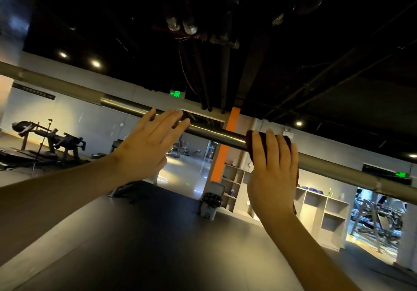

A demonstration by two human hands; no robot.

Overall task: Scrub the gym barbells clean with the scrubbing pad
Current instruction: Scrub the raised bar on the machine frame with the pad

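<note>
A long steel barbell [216,133] runs across the view at head height, from upper left down to the right edge. My right hand [274,168] wraps a dark red scrubbing pad [250,136] around the bar right of its middle; most of the pad is hidden under the fingers. My left hand [149,146] is held flat with straight fingers, its fingertips at the bar left of the pad. The bar's ends lie out of frame.
Beyond the bar lies a gym hall with dark floor mats. A weight bench machine [48,138] stands at the far left, a bin [212,200] by an orange pillar [224,150], and open cubby shelves [320,209] at the right.
</note>
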